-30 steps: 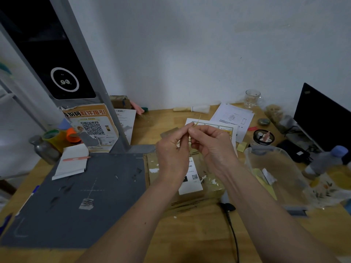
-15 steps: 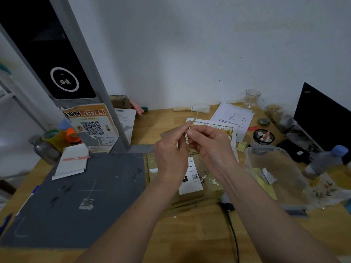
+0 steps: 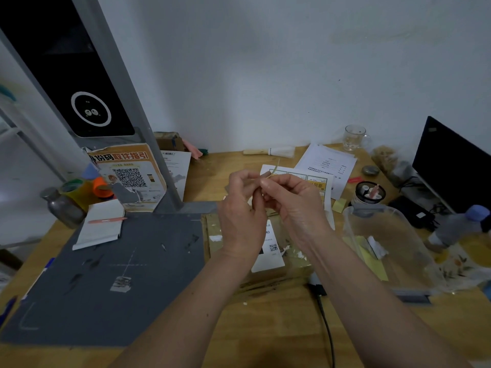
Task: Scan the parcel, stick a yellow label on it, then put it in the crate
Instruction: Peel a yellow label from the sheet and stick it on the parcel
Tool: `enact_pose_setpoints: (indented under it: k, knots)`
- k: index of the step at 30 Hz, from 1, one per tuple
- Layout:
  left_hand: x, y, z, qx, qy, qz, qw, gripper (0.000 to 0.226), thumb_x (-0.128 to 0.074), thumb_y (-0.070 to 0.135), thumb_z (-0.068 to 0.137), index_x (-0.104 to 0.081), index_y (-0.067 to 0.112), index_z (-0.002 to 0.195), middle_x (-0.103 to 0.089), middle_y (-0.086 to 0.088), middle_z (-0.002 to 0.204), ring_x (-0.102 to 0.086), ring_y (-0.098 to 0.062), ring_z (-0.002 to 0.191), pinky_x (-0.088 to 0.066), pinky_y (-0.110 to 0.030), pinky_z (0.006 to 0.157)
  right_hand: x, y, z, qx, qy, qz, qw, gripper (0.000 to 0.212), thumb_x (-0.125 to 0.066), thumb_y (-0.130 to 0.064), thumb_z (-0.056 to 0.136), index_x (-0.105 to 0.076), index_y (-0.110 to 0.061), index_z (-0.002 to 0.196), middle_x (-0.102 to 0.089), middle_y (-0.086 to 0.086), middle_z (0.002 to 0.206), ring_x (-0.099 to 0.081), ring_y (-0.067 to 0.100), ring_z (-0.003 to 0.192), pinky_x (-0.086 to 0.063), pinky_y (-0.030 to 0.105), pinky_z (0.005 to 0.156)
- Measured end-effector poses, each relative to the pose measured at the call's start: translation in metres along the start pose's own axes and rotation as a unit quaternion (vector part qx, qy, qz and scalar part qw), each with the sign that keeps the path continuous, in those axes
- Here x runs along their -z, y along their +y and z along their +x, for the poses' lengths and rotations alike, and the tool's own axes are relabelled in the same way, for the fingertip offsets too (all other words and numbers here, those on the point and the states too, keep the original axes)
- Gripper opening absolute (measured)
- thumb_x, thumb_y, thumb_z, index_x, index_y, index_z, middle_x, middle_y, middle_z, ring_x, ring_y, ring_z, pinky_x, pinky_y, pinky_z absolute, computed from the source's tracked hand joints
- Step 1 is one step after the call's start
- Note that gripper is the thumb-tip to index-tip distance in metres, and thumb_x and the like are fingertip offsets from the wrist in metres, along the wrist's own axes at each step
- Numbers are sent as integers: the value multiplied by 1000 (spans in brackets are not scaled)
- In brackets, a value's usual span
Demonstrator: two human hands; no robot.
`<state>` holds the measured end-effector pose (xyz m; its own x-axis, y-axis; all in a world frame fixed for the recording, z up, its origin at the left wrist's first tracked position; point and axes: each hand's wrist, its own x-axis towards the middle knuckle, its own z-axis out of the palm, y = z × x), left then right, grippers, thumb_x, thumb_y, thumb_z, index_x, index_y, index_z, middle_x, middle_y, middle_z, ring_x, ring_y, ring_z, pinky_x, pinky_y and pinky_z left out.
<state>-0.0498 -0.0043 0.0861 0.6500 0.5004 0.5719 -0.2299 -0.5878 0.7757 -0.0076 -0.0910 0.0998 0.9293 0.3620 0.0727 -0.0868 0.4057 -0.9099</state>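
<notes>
A brown cardboard parcel [image 3: 291, 264] with a white shipping label lies on the wooden desk, just right of the grey scanner mat [image 3: 106, 274]. Above it, my left hand [image 3: 243, 208] and my right hand [image 3: 295, 205] meet and pinch a thin yellow label [image 3: 275, 168] seen edge-on between the fingertips. A sheet of yellow labels [image 3: 316, 181] lies behind the hands. A clear plastic crate [image 3: 393, 245] stands to the right of the parcel, with yellow and white scraps inside.
The scanner stand [image 3: 87, 96] with its dark screen rises at the left. A notepad with a pen [image 3: 102, 224], tape rolls, papers, a glass mug [image 3: 354, 136], a pen cup [image 3: 368, 195], a bottle [image 3: 457, 224] and a monitor [image 3: 457, 166] crowd the desk. A black cable [image 3: 326, 328] runs toward me.
Both hands have stayed above the parcel, fingers working the yellow label; they have shifted slightly up and back. The parcel has not moved.
</notes>
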Motion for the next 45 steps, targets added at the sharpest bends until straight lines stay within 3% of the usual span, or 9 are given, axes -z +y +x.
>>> enact_pose_setpoints:
  k: [4,8,17,21,24,33,39,45]
  knots:
    - [0,-3,1,23,-12,-22,999,23,-62,3,86,-59,25,92,-61,33,81,-62,13,86,-44,-1,71,0,4,1,14,15,-24,999,9,-71,-5,76,-72,-11,70,-64,8,68,-57,24,72,-52,36,73]
    - [1,-5,2,-6,15,-41,999,19,-66,1,84,-70,15,95,-65,22,84,-65,4,87,-48,-6,75,3,7,3,15,19,-15,1000,8,-69,-4,75,-74,-11,74,-66,6,69,-58,19,69,-51,31,69]
    - [4,-9,3,-48,46,-24,997,17,-70,0,79,-74,9,93,-74,0,89,-68,-5,85,-50,-10,77,2,8,3,6,24,-15,1000,6,-75,-17,68,-74,-14,73,-66,6,68,-60,20,68,-52,34,70]
    - [8,-11,6,-127,49,39,990,19,-73,-6,75,-75,6,89,-76,-5,89,-72,-16,83,-58,-33,76,2,9,4,7,41,-17,999,3,-74,-12,74,-75,-15,73,-66,4,64,-59,18,64,-50,31,65]
    - [10,-14,6,-164,47,91,981,20,-73,-5,74,-76,8,89,-76,-4,88,-72,-18,83,-58,-39,71,2,9,4,6,42,-22,999,11,-71,-7,78,-75,-15,72,-66,3,63,-58,18,63,-50,31,64]
    - [10,-14,5,-174,40,91,980,22,-74,-4,73,-76,10,89,-76,0,89,-71,-16,84,-56,-37,71,2,10,2,-6,34,-15,999,11,-67,-6,76,-72,-13,69,-65,6,65,-57,22,67,-49,37,71]
    - [13,-21,5,-210,44,134,967,22,-72,-1,74,-76,12,91,-76,2,92,-69,-16,87,-53,-34,76,3,9,2,-31,40,5,999,9,-67,-8,83,-71,-6,75,-66,7,65,-58,21,63,-50,32,63]
    - [13,-24,5,-187,41,131,973,22,-74,0,74,-76,14,91,-76,3,93,-68,-13,88,-50,-27,79,6,12,2,-33,30,-34,998,7,-65,-5,85,-71,-3,81,-67,6,67,-58,18,64,-51,27,61]
